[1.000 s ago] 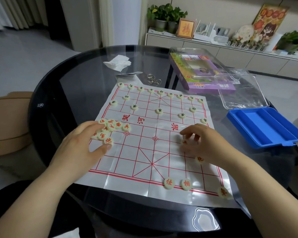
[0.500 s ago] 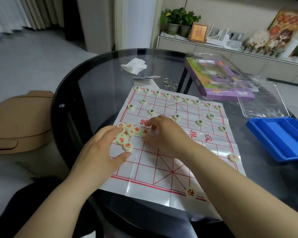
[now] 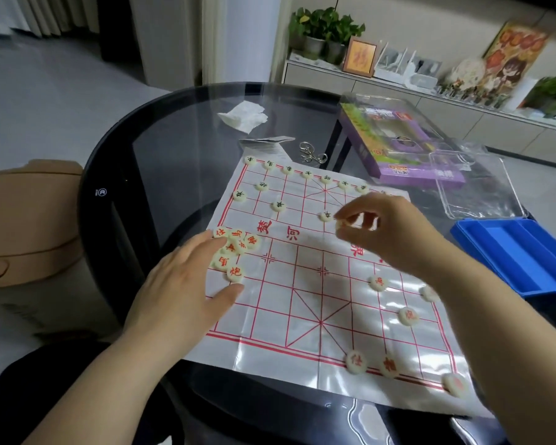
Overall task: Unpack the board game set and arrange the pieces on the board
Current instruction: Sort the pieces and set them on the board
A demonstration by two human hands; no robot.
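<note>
**While Red Remains Unsorted: Setup About Half Done**

Although the black pieces (image 3: 278, 206) stand in place along the far side of the board (image 3: 302, 284), red is incomplete: a few placed red pieces (image 3: 378, 282) sit near right, and a red pile (image 3: 236, 247) lies at the left edge. The left hand (image 3: 180, 284) rests flat-fingered on that pile. The right hand (image 3: 389, 232) hovers mid-board, fingertips apparently pinching one piece (image 3: 341, 225); blur prevents certainty.
</note>
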